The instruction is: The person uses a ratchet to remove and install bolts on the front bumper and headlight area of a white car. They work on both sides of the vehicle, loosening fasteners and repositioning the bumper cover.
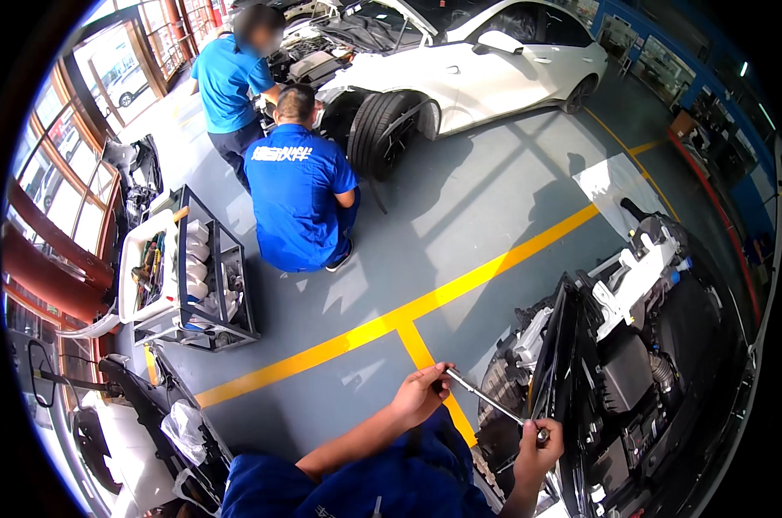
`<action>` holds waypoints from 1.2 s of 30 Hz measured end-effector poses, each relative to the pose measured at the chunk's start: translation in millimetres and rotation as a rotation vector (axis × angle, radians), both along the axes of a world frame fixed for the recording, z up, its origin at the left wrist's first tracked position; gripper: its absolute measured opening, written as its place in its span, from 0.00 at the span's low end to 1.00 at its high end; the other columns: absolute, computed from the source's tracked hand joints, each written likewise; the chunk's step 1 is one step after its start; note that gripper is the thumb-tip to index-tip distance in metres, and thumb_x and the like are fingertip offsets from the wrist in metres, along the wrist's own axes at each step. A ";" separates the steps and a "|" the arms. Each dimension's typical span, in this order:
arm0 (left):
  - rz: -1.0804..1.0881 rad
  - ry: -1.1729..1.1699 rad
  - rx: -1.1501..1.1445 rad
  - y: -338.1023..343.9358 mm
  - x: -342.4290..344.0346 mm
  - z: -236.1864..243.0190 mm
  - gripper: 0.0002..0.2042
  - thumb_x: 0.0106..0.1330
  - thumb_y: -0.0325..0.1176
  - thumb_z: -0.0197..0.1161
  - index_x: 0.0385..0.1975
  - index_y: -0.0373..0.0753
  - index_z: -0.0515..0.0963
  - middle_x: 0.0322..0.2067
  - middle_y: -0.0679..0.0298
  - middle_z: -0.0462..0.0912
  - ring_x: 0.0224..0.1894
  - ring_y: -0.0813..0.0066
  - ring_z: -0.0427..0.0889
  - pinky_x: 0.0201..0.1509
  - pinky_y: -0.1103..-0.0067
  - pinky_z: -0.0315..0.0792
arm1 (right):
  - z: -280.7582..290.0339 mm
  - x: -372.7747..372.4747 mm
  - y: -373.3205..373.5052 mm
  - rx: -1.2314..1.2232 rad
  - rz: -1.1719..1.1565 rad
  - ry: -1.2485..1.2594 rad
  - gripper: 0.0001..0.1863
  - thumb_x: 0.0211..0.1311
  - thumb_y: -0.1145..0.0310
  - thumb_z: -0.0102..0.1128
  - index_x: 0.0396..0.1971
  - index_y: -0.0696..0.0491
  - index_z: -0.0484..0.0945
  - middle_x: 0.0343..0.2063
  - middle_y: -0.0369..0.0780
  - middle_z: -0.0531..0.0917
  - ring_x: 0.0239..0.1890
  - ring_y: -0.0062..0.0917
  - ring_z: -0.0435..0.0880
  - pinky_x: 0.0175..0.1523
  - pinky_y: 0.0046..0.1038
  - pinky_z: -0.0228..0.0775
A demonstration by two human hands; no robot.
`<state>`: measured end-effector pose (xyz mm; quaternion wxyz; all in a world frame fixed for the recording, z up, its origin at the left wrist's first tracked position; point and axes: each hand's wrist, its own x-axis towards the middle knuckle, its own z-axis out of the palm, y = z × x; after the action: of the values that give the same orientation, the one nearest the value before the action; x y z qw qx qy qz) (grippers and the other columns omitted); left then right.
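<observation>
ratchet wrench in both hands, clear of the stripped car front

a slim metal tool, by its looks a ratchet wrench [488, 398], spans the gap between the person's two bare hands. it slopes down from left to right, in front of the blue work clothes and just beside the exposed front of the near car [624, 373]. the left hand [419, 395] has its fingers curled in a pinch at the upper end; the right hand [538, 445] is closed around the lower end, where a dark round part shows by the thumb. neither appears to hold anything else, though the palms are hidden.

as for progress, the near car's front looks largely bare, with the black engine-bay parts and a corrugated hose [663, 371] uncovered, so some taking apart seems done. the wrench sits on no fastener that can be seen, so the work with it looks to be between steps. how much is left cannot be told: the bolts are too small to make out.

across the yellow floor line [356, 337], a co-worker in dark blue [296, 203] squats by the white sedan [495, 82], with another in lighter blue [229, 82] standing alongside. a tool cart [255, 298] stands to the left.
</observation>
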<state>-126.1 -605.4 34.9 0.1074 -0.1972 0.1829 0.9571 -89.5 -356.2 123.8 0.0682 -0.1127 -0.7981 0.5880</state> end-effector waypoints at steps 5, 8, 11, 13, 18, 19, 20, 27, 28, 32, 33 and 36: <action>0.224 -0.085 -0.015 -44.5 -23.7 3.8 0.12 0.77 0.37 0.58 0.48 0.33 0.79 0.38 0.64 0.78 0.35 0.79 0.71 0.39 0.80 0.67 | -2.8 -66.5 -50.7 0.062 0.301 0.163 0.07 0.61 0.77 0.68 0.33 0.60 0.77 0.28 0.39 0.80 0.29 0.23 0.78 0.36 0.24 0.69; 0.338 -0.074 -0.008 -57.9 -43.4 -3.1 0.13 0.76 0.37 0.59 0.48 0.33 0.79 0.40 0.63 0.79 0.35 0.78 0.70 0.40 0.79 0.68 | -1.3 -105.5 -70.4 0.067 0.431 0.214 0.07 0.62 0.77 0.68 0.33 0.60 0.77 0.28 0.40 0.81 0.29 0.24 0.78 0.36 0.26 0.70; 0.433 -0.021 0.023 -57.0 -75.9 4.3 0.13 0.76 0.36 0.59 0.48 0.32 0.79 0.39 0.63 0.78 0.35 0.76 0.69 0.41 0.79 0.67 | -7.3 -151.5 -70.6 -0.027 0.480 0.145 0.07 0.63 0.77 0.67 0.34 0.60 0.77 0.29 0.38 0.81 0.30 0.20 0.78 0.36 0.24 0.69; 0.426 0.042 0.009 -53.5 -103.2 8.1 0.12 0.77 0.36 0.58 0.47 0.33 0.79 0.38 0.64 0.77 0.34 0.77 0.68 0.41 0.80 0.67 | -14.6 -183.5 -61.5 -0.098 0.464 0.073 0.07 0.63 0.77 0.68 0.35 0.60 0.77 0.29 0.37 0.80 0.30 0.19 0.77 0.36 0.23 0.69; 0.367 0.054 -0.052 -30.6 -199.2 34.5 0.10 0.77 0.33 0.57 0.47 0.32 0.78 0.37 0.64 0.76 0.35 0.76 0.69 0.44 0.80 0.69 | -6.6 -264.8 -33.0 -0.182 0.354 0.049 0.07 0.64 0.75 0.67 0.35 0.61 0.77 0.28 0.35 0.79 0.29 0.16 0.74 0.35 0.21 0.67; 0.336 0.077 -0.073 -20.9 -218.7 38.6 0.11 0.77 0.34 0.57 0.46 0.32 0.78 0.37 0.63 0.76 0.36 0.75 0.70 0.45 0.80 0.69 | -3.2 -276.9 -20.6 -0.229 0.335 0.003 0.07 0.65 0.74 0.67 0.36 0.60 0.77 0.28 0.35 0.79 0.28 0.14 0.74 0.33 0.19 0.65; 0.309 0.070 -0.064 -14.5 -232.3 45.1 0.11 0.77 0.34 0.57 0.46 0.32 0.79 0.38 0.63 0.77 0.37 0.75 0.71 0.46 0.80 0.70 | -16.4 -290.4 -9.2 -0.177 0.336 0.046 0.07 0.66 0.74 0.66 0.37 0.60 0.77 0.26 0.34 0.79 0.27 0.13 0.74 0.30 0.19 0.65; 0.111 0.040 0.011 60.3 -340.5 35.7 0.12 0.76 0.35 0.59 0.49 0.32 0.79 0.36 0.67 0.75 0.36 0.77 0.70 0.44 0.81 0.68 | 1.5 -333.5 65.9 -0.259 0.236 -0.002 0.11 0.66 0.75 0.64 0.46 0.56 0.75 0.24 0.32 0.74 0.21 0.14 0.69 0.26 0.19 0.61; 0.063 0.016 0.030 72.8 -351.9 28.0 0.13 0.75 0.36 0.60 0.49 0.32 0.78 0.35 0.68 0.73 0.35 0.77 0.70 0.43 0.81 0.67 | -13.9 -332.1 87.8 -0.178 0.280 0.059 0.16 0.68 0.72 0.64 0.54 0.56 0.75 0.26 0.31 0.73 0.23 0.13 0.69 0.28 0.17 0.62; -0.215 -0.003 0.120 137.6 -407.8 17.3 0.06 0.75 0.35 0.62 0.39 0.41 0.77 0.28 0.72 0.69 0.31 0.79 0.68 0.39 0.80 0.65 | 7.5 -328.9 122.4 0.058 0.079 0.159 0.11 0.69 0.76 0.60 0.48 0.61 0.76 0.23 0.33 0.74 0.20 0.13 0.68 0.24 0.18 0.60; -0.299 -0.081 0.152 154.8 -421.4 15.0 0.08 0.76 0.37 0.60 0.33 0.43 0.74 0.26 0.71 0.68 0.31 0.79 0.68 0.38 0.79 0.64 | -3.4 -324.2 132.8 0.081 -0.023 0.175 0.11 0.69 0.76 0.60 0.47 0.62 0.76 0.23 0.34 0.74 0.19 0.14 0.68 0.23 0.19 0.59; -0.516 -0.082 0.108 214.0 -448.8 1.4 0.11 0.77 0.38 0.58 0.31 0.43 0.72 0.24 0.70 0.68 0.30 0.77 0.68 0.38 0.78 0.64 | 26.3 -331.0 141.0 0.355 -0.235 0.256 0.04 0.68 0.74 0.61 0.36 0.59 0.78 0.19 0.36 0.74 0.17 0.21 0.71 0.21 0.26 0.61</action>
<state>-574.9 -391.4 36.3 0.3653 -0.1765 0.1714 0.8978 -420.5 -215.2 150.1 0.2555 -0.1155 -0.8551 0.4361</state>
